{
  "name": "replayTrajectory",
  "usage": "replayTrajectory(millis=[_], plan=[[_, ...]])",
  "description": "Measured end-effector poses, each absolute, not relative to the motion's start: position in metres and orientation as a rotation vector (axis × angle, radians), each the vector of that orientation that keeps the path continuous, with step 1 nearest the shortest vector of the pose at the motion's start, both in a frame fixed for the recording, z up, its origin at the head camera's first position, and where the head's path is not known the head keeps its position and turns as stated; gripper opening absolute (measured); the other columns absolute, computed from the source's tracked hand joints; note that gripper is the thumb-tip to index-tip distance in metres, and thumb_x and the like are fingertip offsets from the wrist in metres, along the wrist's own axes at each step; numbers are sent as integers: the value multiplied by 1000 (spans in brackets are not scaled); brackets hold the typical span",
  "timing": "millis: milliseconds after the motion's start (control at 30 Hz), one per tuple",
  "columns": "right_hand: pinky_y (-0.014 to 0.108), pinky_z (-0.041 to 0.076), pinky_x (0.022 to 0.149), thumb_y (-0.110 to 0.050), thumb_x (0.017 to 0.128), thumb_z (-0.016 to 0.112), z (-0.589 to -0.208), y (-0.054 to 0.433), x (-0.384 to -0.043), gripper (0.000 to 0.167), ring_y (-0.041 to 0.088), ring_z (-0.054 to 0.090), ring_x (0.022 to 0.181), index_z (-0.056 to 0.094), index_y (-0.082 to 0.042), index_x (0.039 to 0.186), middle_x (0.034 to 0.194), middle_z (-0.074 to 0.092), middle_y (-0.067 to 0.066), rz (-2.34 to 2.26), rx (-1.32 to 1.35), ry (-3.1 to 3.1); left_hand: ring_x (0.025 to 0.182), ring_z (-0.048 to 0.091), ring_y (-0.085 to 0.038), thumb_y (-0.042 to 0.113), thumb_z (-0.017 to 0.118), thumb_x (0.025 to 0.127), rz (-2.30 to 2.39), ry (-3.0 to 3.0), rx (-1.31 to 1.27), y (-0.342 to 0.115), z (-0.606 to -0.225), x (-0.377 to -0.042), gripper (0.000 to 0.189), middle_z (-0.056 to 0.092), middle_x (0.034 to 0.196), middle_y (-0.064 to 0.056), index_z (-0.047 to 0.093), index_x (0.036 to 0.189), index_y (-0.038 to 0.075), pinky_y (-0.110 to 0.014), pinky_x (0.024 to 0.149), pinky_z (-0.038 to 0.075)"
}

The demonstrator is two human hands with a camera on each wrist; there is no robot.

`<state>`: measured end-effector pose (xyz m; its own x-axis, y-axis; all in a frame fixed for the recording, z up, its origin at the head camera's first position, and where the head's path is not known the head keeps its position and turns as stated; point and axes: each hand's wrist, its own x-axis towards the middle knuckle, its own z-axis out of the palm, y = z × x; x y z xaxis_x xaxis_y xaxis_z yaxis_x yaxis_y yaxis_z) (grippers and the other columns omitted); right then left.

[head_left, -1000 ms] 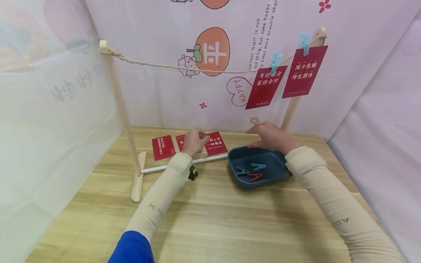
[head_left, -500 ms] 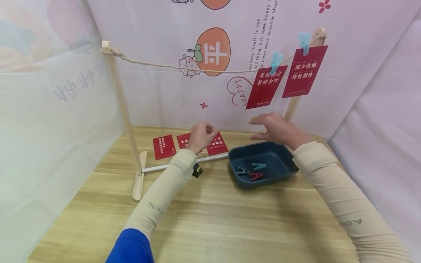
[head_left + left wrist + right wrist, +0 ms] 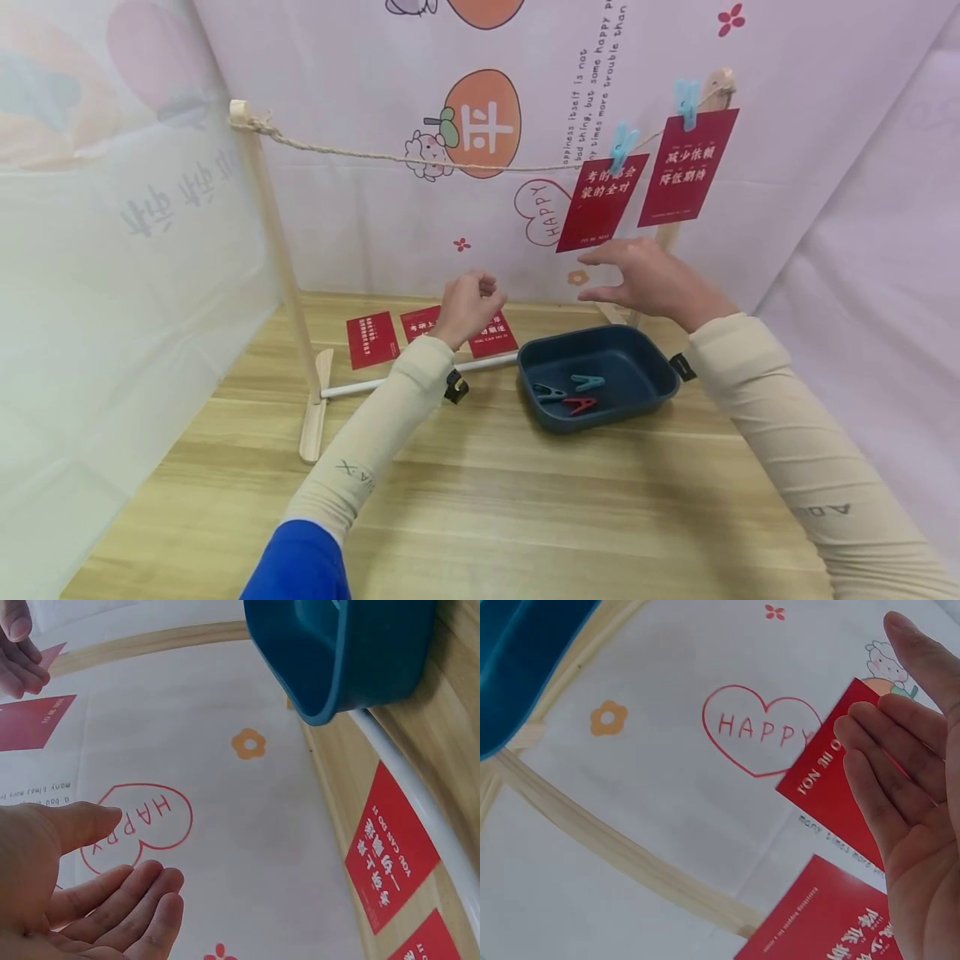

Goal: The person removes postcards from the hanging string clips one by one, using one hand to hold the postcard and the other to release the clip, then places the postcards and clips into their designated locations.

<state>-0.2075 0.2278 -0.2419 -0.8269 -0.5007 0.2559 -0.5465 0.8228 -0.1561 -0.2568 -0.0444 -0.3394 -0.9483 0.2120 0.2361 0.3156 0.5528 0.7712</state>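
Observation:
My left hand (image 3: 467,310) hovers above the red cards on the table, fingers loosely bent, nothing in it; the left wrist view shows its thumb apart from the fingers. It partly hides the middle card (image 3: 417,322) and the right card (image 3: 492,340); a third card (image 3: 372,340) lies further left. My right hand (image 3: 654,279), also holding nothing, is raised over the blue tray (image 3: 637,367), thumb and fingers spread. Just above it hangs a red card (image 3: 597,212), clipped to the twine (image 3: 360,155) by a light blue clothespin (image 3: 622,147). Beside that hangs another card (image 3: 686,175) under a second clothespin (image 3: 686,104).
Inside the tray lie two bluish clothespins, one teal (image 3: 587,382) and one darker (image 3: 551,392), and a red clothespin (image 3: 580,406). A wooden post (image 3: 273,242) holds up the twine at left, with a white rod (image 3: 352,387) along the stand's bottom. Printed cloth (image 3: 360,225) hangs behind.
Both hands have risen and drifted to the right, the right hand from the tray's back rim to near the hanging card. The cards and clothespins stay where they were.

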Motion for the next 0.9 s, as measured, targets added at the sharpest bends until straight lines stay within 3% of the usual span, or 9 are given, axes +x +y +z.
replayTrajectory(millis=[267,900], plan=[[57,59,101,-25,81,93,-229,234,-202,62,39,72,122,71,-6,136,133,74,17,328,797,-2693,133,64,-30,21,71,101,-1344,-2634,-518,-36,-330,-254,45,68,142,-16,61,141,2,-43,113,54],[56,62,96,-19,79,94,-213,236,-198,57,39,75,113,73,-2,129,122,77,19,311,801,-2550,133,65,-27,25,73,101,-1366,-2573,-492,-9,-308,-252,45,69,142,-12,63,141,6,-39,109,57]])
